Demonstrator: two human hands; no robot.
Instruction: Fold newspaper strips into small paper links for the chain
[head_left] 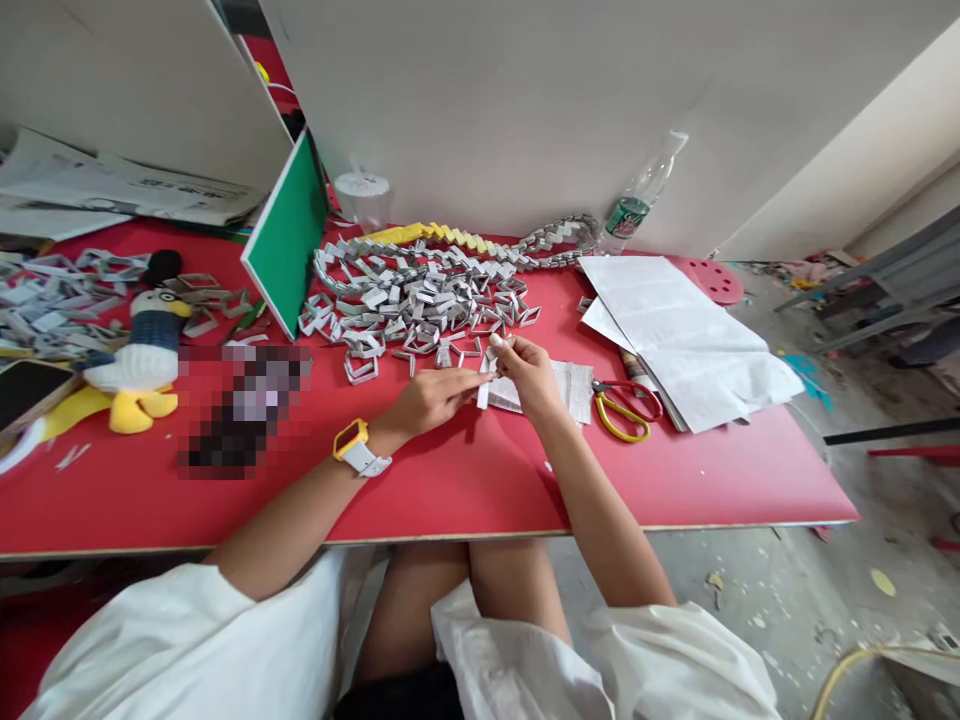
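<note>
A small folded paper strip [482, 393] is pinched between my two hands above the red table. My left hand [435, 396], with a yellow-and-white watch at the wrist, reaches in from the left, its index finger pressed against the strip. From the other side my right hand [525, 370] closes thumb and fingers on the strip's upper part. Flat printed paper pieces [574, 388] lie under and beside my right hand. Just behind my hands is a heap of folded paper links [420, 300]. Scissors [626, 408] with red and yellow handles rest right of the paper pieces.
A woven paper chain [555, 238], partly yellow, runs behind the heap near a lidded cup [363, 198] and a plastic bottle [634, 205]. White paper sheets [690, 330] lie at right. A green board [289, 235], plush bird [150, 350] and more links [60, 300] stand left.
</note>
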